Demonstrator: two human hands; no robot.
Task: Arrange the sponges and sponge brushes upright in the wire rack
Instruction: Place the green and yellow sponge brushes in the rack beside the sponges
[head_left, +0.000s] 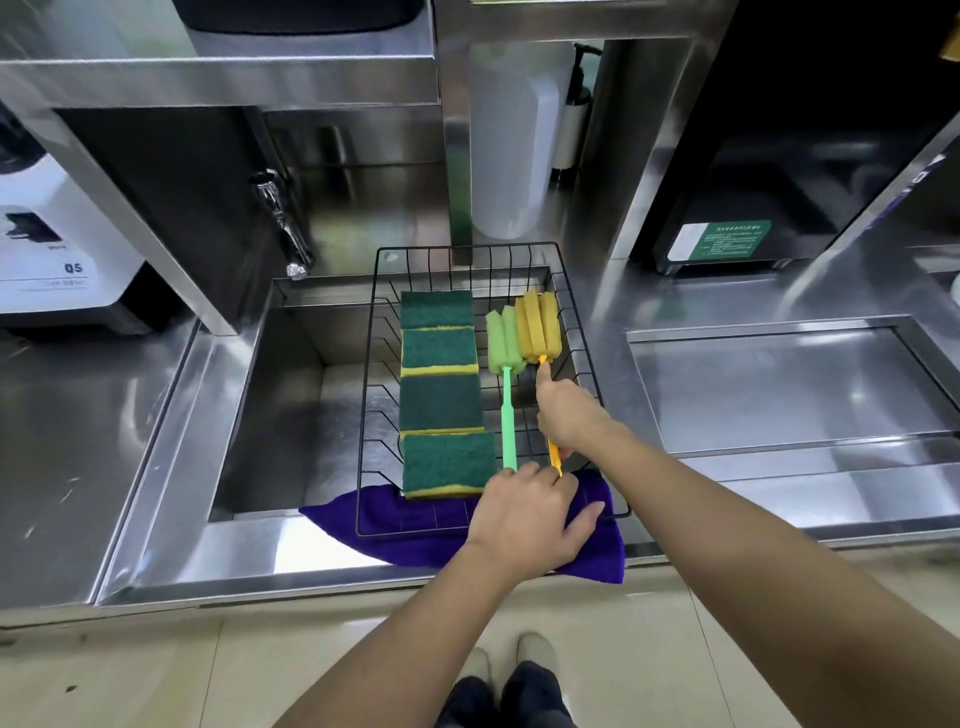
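Four green-and-yellow sponges (441, 395) already stand in a row in the black wire rack (597, 395) over the sink; the scratchy green faces show. My right hand (569, 410) closes around the yellow sponge brush (537, 325), my left hand (524, 514) rests open at the green sponge brush (506, 374). Both foam-headed brushes look nearly settled, I'd judge.

Bright overhead light washed the brushed stainless-steel counter (779, 395) with pale glare and soft reflections. Edges bowed from wide-angle distortion, corners blurred slightly, and shadows stayed faint.
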